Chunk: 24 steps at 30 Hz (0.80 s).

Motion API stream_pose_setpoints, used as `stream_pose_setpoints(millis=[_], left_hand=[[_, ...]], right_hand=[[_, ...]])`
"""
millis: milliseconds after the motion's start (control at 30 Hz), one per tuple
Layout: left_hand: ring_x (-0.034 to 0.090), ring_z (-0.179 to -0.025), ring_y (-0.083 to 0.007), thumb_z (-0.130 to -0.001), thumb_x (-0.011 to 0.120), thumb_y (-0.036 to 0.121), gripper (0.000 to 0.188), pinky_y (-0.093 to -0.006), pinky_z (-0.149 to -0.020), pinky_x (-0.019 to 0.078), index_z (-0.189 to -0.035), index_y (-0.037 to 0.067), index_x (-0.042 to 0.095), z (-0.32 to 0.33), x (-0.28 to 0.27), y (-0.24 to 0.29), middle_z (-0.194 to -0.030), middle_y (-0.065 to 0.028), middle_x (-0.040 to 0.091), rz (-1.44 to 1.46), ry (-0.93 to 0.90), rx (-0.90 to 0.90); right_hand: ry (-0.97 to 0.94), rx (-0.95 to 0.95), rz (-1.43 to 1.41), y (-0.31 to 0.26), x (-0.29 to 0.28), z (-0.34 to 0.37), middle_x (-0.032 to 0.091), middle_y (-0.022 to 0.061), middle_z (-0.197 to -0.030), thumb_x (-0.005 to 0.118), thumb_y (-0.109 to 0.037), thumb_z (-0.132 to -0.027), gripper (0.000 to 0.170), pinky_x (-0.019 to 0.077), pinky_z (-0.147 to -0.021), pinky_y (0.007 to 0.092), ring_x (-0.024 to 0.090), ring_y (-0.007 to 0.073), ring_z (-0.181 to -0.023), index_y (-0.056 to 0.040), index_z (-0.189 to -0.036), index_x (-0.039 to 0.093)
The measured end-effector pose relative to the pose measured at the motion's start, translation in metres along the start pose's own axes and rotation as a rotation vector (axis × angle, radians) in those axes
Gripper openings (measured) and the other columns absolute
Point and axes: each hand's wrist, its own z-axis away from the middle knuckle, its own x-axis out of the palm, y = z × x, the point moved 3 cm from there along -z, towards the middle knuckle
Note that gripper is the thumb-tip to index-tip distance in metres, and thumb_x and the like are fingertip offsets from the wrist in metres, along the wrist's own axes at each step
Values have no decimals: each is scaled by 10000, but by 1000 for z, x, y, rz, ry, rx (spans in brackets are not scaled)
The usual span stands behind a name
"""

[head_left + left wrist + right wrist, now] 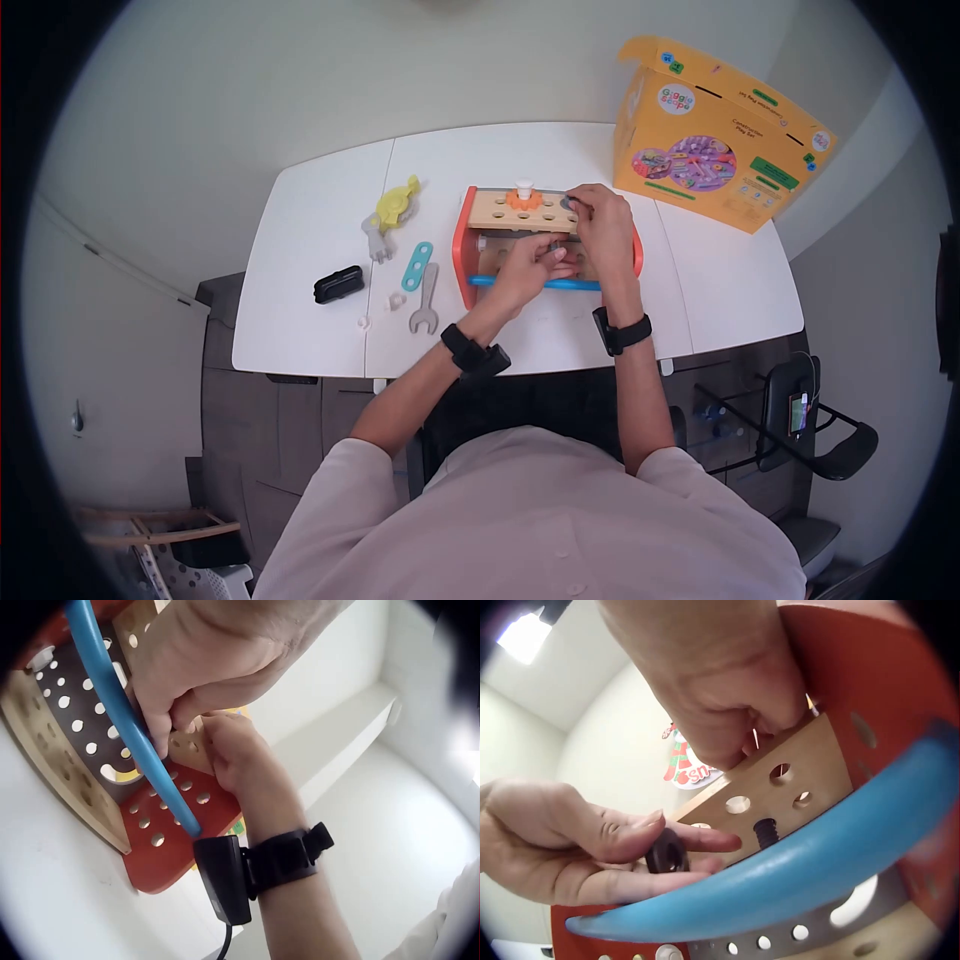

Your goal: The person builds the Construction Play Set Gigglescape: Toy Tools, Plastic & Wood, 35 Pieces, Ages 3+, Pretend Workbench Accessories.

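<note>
A wooden toy workbench (497,211) with red sides and a blue rail (490,281) stands before me. My left hand (528,270) is under its holed top board, behind the rail. Between thumb and fingers it pinches a dark nut (667,855), seen in the right wrist view. Beside that nut, the threaded end of a dark bolt (766,832) sticks out below the board. On top, my right hand (604,225) pinches the bolt's grey round head (567,202) at the board's back right. An orange gear (524,200) with a white screw (524,187) sits on the board.
Left of the workbench lie a grey wrench (425,300), a teal holed strip (416,266), small white pieces (395,300), a yellow and grey toy (394,205) and a black case (338,284). A yellow box (720,135) stands at the back right.
</note>
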Motion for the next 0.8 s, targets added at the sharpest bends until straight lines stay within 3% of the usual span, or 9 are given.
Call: stream_pose_setpoints(millis=[67,133,333,667,800], left_hand=[[674,-1107,-196,-1048,484,-2,306,-305,-1002,554,-1339,-45,564,-4,0,3,-1237,-115,649,-60,-40,-41],[670,-1107,-201,-1050,458,-16,302,-317,-1006,557,-1331,-49,564,-11,-2,6,-1238,-121,651,-123,-80,-77],[562,-1246,-205,-990,427,-120,399,-379,-1113,531,-1372,-10,452,-32,-5,3,-1355,-114,514,217,87,-161],[581,-1249,-223,-1019,475,-59,353,-352,-1132,511,-1369,-11,464,-39,-3,2,-1389,-120,517,252,133,-83],[610,-1200,-216,-984,523,-87,369,-334,-1078,542,-1340,10,506,-41,-6,-2,-1352,-112,548,206,161,-3]], right_hand=[[-8,-39,21,-2,0,1,727,151,-973,699,20,-825,121,552,-740,396,697,336,-827,17,-933,753],[-32,44,6,-2,0,1,724,141,-984,696,16,-829,124,552,-754,397,696,336,-845,8,-936,758],[-14,28,47,-2,1,-2,734,143,-975,710,2,-834,107,551,-781,406,703,338,-865,-2,-930,758],[8,44,69,-1,4,-2,738,146,-971,715,-3,-837,108,550,-809,407,709,333,-894,11,-935,758],[-18,45,109,3,6,-3,732,140,-993,718,-16,-839,120,548,-813,421,704,329,-911,-4,-949,765]])
